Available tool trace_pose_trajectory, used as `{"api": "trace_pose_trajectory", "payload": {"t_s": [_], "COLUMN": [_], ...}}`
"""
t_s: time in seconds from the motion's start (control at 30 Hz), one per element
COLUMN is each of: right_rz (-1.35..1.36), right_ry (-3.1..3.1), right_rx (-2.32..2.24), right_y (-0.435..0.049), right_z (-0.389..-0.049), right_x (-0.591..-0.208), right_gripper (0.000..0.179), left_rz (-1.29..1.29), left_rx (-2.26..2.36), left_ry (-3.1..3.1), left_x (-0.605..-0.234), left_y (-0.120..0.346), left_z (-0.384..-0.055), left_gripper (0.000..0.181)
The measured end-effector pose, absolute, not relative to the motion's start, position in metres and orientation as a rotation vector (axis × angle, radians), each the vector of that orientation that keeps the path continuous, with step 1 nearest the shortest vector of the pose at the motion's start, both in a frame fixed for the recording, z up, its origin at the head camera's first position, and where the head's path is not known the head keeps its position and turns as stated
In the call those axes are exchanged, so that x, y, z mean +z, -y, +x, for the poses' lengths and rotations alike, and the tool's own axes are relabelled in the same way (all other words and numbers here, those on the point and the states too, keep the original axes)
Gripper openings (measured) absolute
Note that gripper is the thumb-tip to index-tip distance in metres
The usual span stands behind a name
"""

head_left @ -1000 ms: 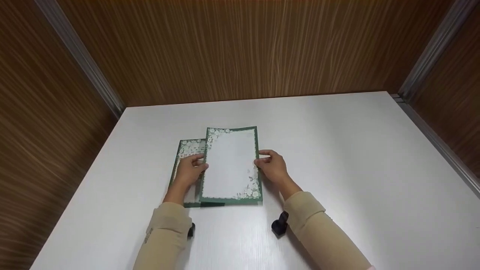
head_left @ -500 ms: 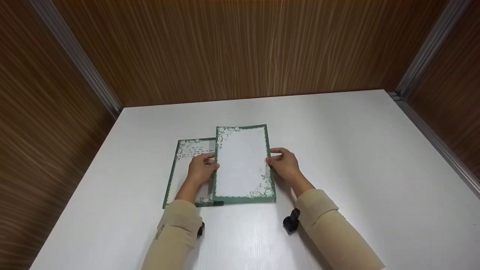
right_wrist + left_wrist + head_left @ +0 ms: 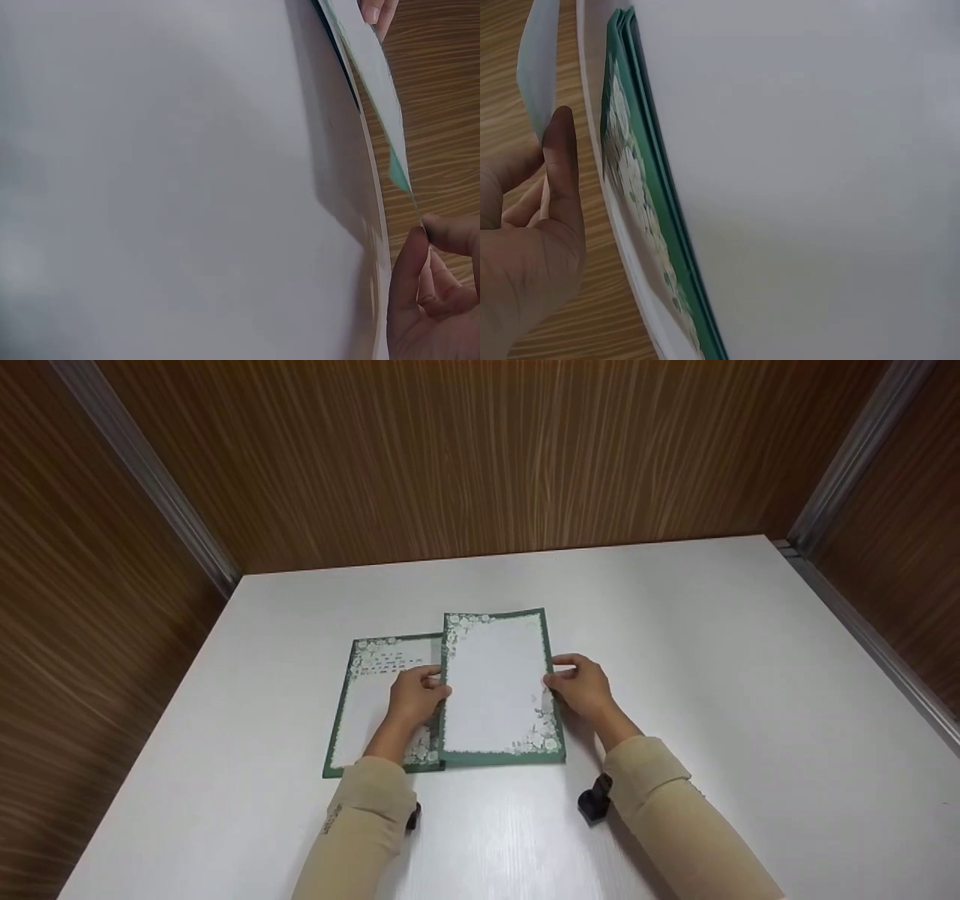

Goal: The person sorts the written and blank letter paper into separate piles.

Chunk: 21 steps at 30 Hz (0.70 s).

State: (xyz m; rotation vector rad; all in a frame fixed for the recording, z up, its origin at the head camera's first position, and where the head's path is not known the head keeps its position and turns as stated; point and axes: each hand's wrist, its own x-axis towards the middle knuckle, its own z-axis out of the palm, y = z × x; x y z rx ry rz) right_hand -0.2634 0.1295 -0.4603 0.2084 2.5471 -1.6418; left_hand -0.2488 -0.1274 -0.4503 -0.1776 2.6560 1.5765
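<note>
A sheet of paper (image 3: 495, 682) with a green border and white flowers at two corners is held by both hands. My left hand (image 3: 416, 697) pinches its left edge between thumb and fingers; my right hand (image 3: 585, 686) pinches the right edge. In the right wrist view the sheet (image 3: 375, 82) is seen nearly edge-on, raised over the table. Beneath and to the left lies a matching stack of sheets (image 3: 364, 712), with a few lines of small writing near the top. My left forearm and the held sheet cover part of it.
The white table (image 3: 712, 675) extends around the papers. Wood-grain panels (image 3: 480, 457) close off its back and sides. A black wrist camera (image 3: 595, 804) sticks out under the right sleeve, and another shows in part at the left.
Both hands have carried the sheet to the right, uncovering more of the stack and its writing. The grip on both edges is the same.
</note>
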Motion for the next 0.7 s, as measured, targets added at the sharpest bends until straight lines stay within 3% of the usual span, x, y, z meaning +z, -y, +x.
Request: {"api": "trace_pose_trajectory", "payload": {"t_s": [0.7], "right_rz": [0.243], "right_ry": [-2.638], "right_rx": [-1.492], "right_y": [-0.139], "right_z": [-0.26], "right_x": [-0.461], "right_gripper": [0.039], "left_rz": [-0.19], "left_rx": [1.469], "left_ry": [-2.621], "left_x": [-0.45], "left_y": [0.114], "left_z": [-0.248], "left_gripper": [0.047]}}
